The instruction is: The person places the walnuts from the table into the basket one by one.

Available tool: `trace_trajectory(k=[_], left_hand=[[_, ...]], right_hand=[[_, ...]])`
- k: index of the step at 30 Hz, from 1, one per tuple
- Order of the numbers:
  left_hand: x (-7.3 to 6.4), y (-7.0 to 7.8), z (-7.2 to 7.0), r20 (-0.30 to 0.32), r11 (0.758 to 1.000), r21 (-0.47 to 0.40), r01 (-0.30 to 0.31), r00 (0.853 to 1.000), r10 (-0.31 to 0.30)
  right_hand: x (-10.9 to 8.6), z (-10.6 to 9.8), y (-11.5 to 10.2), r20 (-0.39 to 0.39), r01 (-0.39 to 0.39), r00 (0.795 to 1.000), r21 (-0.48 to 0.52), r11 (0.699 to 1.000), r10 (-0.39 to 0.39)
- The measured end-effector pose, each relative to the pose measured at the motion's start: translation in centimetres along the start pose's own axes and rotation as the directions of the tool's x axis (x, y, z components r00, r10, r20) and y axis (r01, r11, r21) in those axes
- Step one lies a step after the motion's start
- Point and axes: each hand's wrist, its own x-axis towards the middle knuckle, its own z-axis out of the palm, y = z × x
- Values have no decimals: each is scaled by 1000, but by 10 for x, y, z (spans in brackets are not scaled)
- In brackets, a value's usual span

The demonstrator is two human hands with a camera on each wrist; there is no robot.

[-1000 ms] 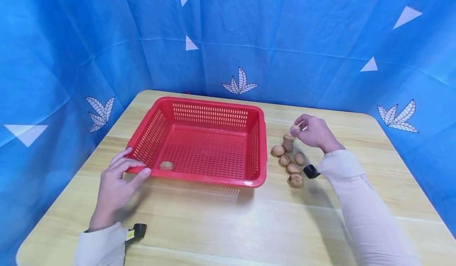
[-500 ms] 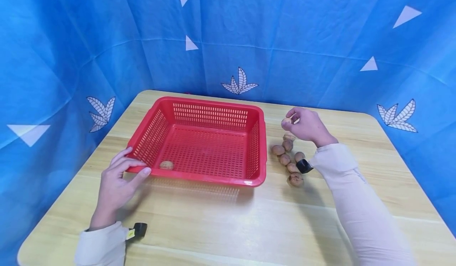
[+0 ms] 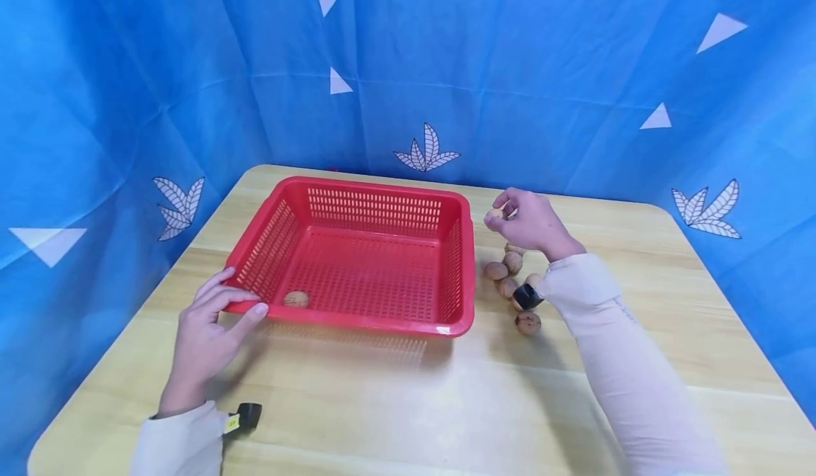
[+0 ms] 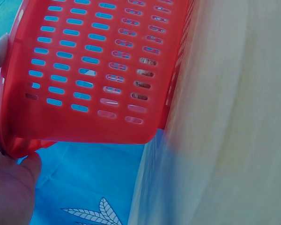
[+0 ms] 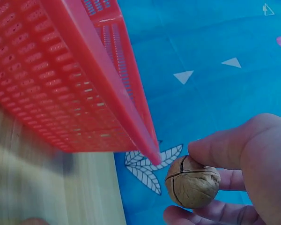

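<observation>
A red plastic basket [image 3: 455,326] with slotted walls stands on the table, and one walnut [image 3: 296,299] lies inside at its near left corner. My left hand [image 3: 207,338] grips the rim at that corner, thumb on the near edge and fingers over the left side. Just beyond the basket's right wall, my right hand [image 3: 532,222] pinches a cracked walnut [image 5: 193,183] between thumb and fingers, raised over the table. Below the right hand, several more walnuts [image 3: 495,270] lie in a loose cluster, partly covered by the wrist camera.
The light wooden table [image 3: 382,405] has rounded corners. A blue curtain [image 3: 408,58] with white triangles and leaf prints hangs behind and beside it. A black camera [image 3: 528,297] sits on the right wrist, another camera [image 3: 248,415] on the left.
My right hand has moved left with the walnut, from over the cluster toward the basket's right rim. The left hand has stayed on the basket's corner.
</observation>
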Motion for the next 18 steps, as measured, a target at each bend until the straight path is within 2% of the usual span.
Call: trace_trajectory(k=[5,12,18], left_hand=[[0,-2,1,-9,1000,2,-25,1000,25],[0,-2,1,15,1000,13,23,1000,-23],[1,-3,1,14,999,4,36,999,-36]], right_hand=[[3,4,-7,0,14,1000,15,1000,-14],[6,9,-20,8,0,1000,35,999,0],[9,12,-26,11,1,1000,38,999,-2]])
